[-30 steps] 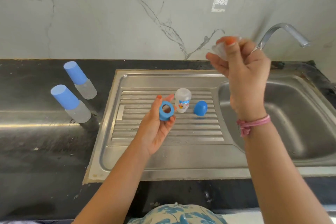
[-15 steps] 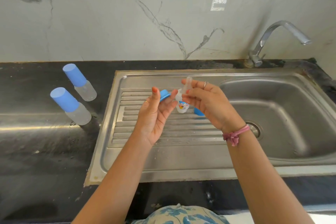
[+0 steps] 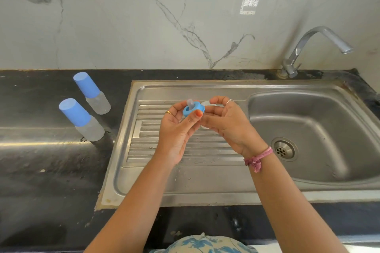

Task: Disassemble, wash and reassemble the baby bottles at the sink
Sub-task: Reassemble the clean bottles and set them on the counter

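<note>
Over the ribbed drainboard (image 3: 164,146) of the sink (image 3: 308,129), the left hand (image 3: 176,129) holds a blue collar ring (image 3: 192,110) with fingers (image 3: 198,113) and thumb curled round its rim. A clear teat (image 3: 189,102) pokes up through the ring's hole. The right hand (image 3: 226,123) sits just right of the ring, its fingers curled toward the ring's underside; whether they pinch the teat's base or only press it cannot be told.

The step in hand looks like seating the teat in the ring. To do it well, the person would likely need to pull the teat through evenly until its flange beds all round the rim, holding the ring steady and checking for folds, since a pinched flange could leak.

A pale part of the bottle (image 3: 205,103) shows just behind the hands; what it holds cannot be seen. Left of the sink, on the dark counter (image 3: 41,160), two capped bottles (image 3: 82,119) stand near each other, clear bodies apparently empty. The basin right of the drainboard holds nothing visible but its drain (image 3: 284,149). The tap (image 3: 320,47) stands behind it, no water running.
</note>
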